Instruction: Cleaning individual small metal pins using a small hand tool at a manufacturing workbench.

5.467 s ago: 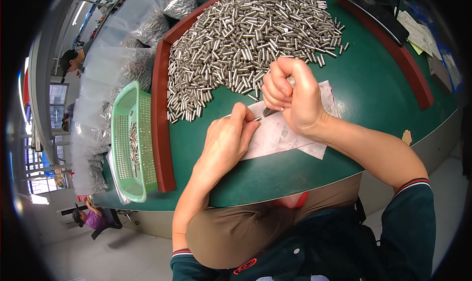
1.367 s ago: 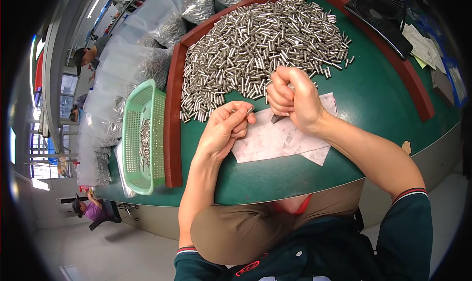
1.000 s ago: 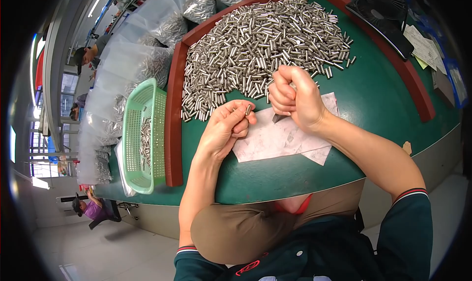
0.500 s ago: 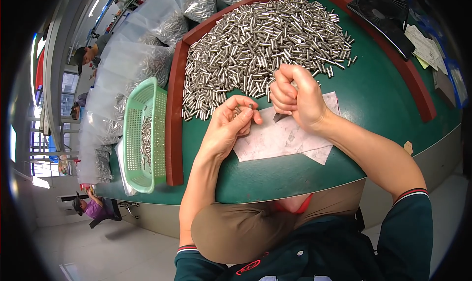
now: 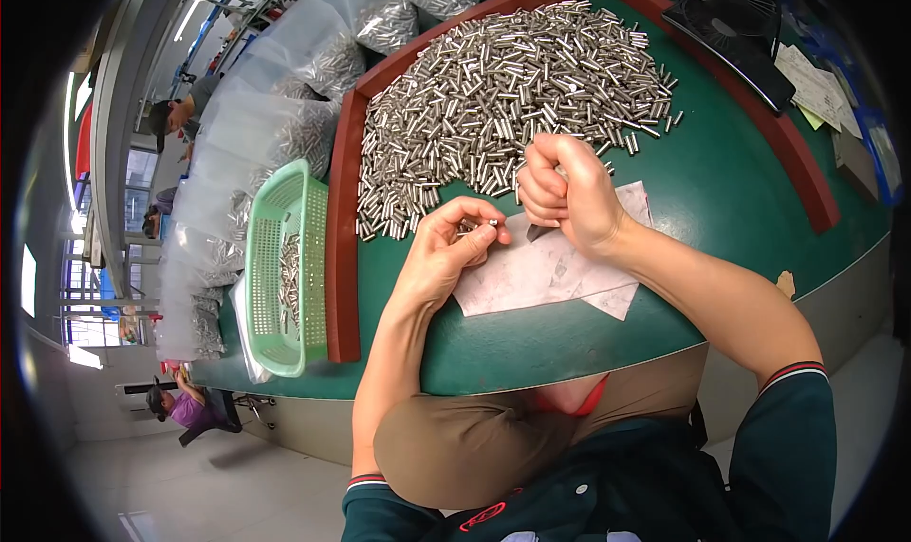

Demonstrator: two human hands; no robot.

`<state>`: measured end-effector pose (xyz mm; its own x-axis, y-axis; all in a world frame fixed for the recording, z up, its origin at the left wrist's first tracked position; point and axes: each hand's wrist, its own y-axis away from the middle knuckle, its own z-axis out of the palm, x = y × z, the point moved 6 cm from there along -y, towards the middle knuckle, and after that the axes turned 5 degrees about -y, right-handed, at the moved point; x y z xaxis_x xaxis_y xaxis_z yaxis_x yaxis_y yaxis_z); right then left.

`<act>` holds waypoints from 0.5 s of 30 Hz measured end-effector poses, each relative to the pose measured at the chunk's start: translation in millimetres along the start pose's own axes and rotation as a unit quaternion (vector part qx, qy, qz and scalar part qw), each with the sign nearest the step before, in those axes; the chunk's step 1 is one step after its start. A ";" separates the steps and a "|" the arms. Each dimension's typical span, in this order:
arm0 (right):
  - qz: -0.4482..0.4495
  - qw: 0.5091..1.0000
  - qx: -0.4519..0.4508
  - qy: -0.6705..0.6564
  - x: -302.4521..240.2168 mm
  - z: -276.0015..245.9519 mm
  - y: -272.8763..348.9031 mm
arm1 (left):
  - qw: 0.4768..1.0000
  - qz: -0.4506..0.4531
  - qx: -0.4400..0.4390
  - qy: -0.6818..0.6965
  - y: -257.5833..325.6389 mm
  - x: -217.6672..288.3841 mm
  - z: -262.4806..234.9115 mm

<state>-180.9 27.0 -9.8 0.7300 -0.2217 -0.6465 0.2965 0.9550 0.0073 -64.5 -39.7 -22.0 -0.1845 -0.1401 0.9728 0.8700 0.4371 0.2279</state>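
Shifted slightly: left hand [image 5: 446, 257] pinching small silver metal pin [image 5: 479, 225]; right hand [image 5: 565, 193] fisted on dark tool [image 5: 537, 231] over white paper [image 5: 560, 267].

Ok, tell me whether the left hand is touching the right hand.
Apart. The head view shows the left hand, pinching a small metal pin, with a strip of white paper visible between it and the right hand.

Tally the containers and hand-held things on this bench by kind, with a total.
Green mesh basket: 1
Clear bags of metal pins: too many overlap to count
Pin in left hand: 1
Dark tool in right hand: 1
Total counted: 3
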 end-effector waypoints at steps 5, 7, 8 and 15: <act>0.005 1.000 -0.004 -0.002 0.6 0.4 0.2 | 0.995 -0.005 -0.034 0.094 -1.8 0.2 2.6; 0.007 1.000 -0.001 -0.004 0.5 0.4 -0.2 | 0.989 -0.027 -0.047 0.141 -1.1 2.1 2.8; 0.009 1.000 -0.002 -0.004 1.2 0.8 -0.3 | 0.989 -0.027 -0.046 0.141 -0.8 2.2 0.9; 0.008 1.000 -0.001 -0.004 0.8 0.2 0.0 | 0.975 -0.043 0.023 0.216 -1.6 0.1 -5.1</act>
<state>-180.2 26.8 -10.1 0.7397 -0.2073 -0.6402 0.2834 0.9589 0.0169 -63.6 -44.9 -22.5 -0.0381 -0.5352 0.8439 0.8366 0.4448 0.3198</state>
